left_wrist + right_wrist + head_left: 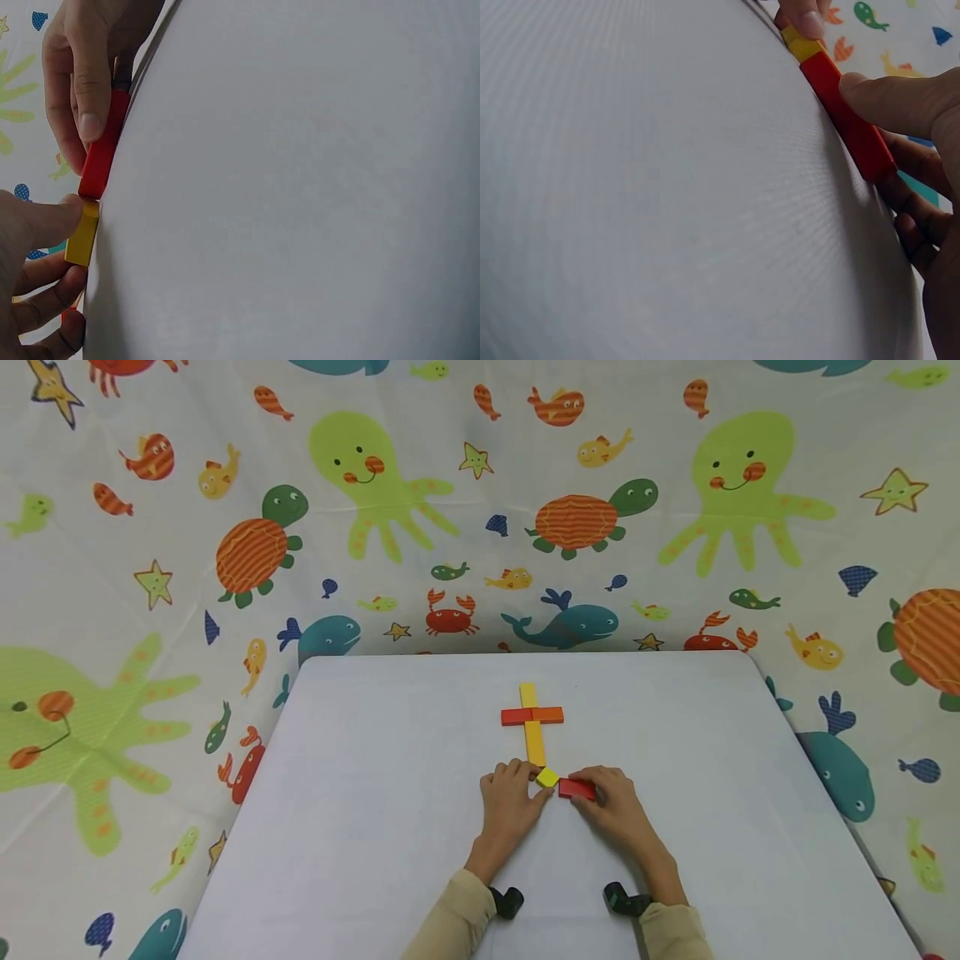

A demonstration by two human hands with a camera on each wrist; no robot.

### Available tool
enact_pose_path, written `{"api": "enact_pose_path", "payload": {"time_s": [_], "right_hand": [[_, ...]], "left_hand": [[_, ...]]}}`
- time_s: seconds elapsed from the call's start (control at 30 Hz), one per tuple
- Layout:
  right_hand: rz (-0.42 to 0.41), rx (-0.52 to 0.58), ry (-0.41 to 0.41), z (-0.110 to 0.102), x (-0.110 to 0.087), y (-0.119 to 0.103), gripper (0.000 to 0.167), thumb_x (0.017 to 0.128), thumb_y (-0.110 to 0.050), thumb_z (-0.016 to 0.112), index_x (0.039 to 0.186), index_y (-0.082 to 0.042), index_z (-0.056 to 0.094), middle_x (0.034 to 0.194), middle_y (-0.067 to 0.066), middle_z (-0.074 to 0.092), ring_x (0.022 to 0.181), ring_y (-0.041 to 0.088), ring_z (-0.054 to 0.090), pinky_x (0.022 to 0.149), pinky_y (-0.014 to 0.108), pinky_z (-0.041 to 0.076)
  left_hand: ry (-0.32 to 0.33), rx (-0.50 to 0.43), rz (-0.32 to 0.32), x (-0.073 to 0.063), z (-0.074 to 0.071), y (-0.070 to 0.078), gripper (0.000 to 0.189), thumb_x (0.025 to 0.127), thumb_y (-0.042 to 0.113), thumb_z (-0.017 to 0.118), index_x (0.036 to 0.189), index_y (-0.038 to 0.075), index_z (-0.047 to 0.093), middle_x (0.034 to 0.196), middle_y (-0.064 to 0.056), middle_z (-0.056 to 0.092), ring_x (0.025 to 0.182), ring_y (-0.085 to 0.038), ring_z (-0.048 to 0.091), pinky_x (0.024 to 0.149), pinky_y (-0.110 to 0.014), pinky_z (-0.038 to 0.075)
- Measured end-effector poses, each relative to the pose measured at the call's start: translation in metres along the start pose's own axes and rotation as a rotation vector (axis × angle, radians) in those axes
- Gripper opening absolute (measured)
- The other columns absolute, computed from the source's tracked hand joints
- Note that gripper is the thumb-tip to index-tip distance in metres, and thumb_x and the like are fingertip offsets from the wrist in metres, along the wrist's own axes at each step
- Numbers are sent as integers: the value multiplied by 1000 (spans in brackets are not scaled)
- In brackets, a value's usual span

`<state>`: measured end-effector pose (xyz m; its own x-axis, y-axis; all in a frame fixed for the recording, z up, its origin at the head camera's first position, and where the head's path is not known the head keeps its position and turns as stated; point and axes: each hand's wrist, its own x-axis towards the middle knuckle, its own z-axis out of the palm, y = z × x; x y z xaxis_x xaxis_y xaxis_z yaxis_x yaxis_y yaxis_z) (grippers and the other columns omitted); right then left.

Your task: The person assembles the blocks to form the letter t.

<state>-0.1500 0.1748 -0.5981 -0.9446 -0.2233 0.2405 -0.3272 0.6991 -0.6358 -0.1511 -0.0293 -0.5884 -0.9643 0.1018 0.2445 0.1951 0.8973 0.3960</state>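
Observation:
Between thumb and fingers my left hand (512, 795) pinches a small yellow block (547, 777), turned cornerwise on the white table. My right hand (617, 804) grips a longer red block (577, 788) just right of it. In the left wrist view the red block (103, 146) and the yellow block (82, 232) stand end to end. Beyond the hands lies a cross of flat blocks: a yellow block (528, 695) on top, a red block (516, 717) and an orange block (547, 715) side by side, and a longer yellow block (535, 743) pointing down toward the small yellow one.
The white table (375, 827) reaches back to a cloth (480, 510) printed with sea animals, which hangs behind it and down both sides. Dark wrist cameras (507, 903) sit at both beige sleeves (453, 917).

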Motion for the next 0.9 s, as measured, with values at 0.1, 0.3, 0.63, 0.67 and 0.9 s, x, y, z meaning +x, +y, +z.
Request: {"api": "enact_pose_path", "payload": {"time_s": [0.1, 0.3, 0.63, 0.67, 0.9], "right_hand": [[5, -2, -2, 0, 0, -1, 36, 84, -7, 86, 117, -13, 75, 116, 6, 76, 113, 32, 62, 98, 57, 49], [5, 4, -6, -1, 0, -2, 36, 83, -7, 86, 117, -12, 75, 116, 7, 76, 113, 33, 63, 98, 57, 50], [-14, -7, -20, -5, 1, -3, 36, 84, -8, 86, 118, -11, 75, 116, 7, 76, 113, 34, 63, 98, 58, 50], [-19, -5, -18, -5, 1, -3, 36, 83, -7, 86, 117, -11, 75, 116, 7, 76, 113, 34, 63, 98, 58, 50], [-36, -8, -9, -3, 1, -1, 36, 83, -6, 85, 117, -11, 75, 115, 6, 76, 111, 33, 63, 96, 57, 50]], "left_hand": [[0, 0, -2, 0, -2, 1, 36, 87, 45, 83, 112, 21, 73, 101, 5, 70, 97, -17, 60, 86, -42, 44], [3, -9, 3, 0, -2, 1, 36, 87, 44, 84, 112, 21, 73, 100, 5, 69, 97, -17, 60, 86, -43, 44], [1, -14, 14, 0, -4, 1, 36, 87, 44, 83, 112, 21, 73, 102, 4, 70, 97, -18, 59, 84, -42, 43], [2, -13, 16, 0, -4, 1, 36, 87, 44, 83, 112, 21, 73, 102, 4, 70, 96, -18, 60, 84, -42, 43], [-20, -18, 18, 1, -5, -1, 36, 88, 45, 82, 112, 20, 73, 104, 4, 70, 97, -19, 59, 86, -44, 44]]}}
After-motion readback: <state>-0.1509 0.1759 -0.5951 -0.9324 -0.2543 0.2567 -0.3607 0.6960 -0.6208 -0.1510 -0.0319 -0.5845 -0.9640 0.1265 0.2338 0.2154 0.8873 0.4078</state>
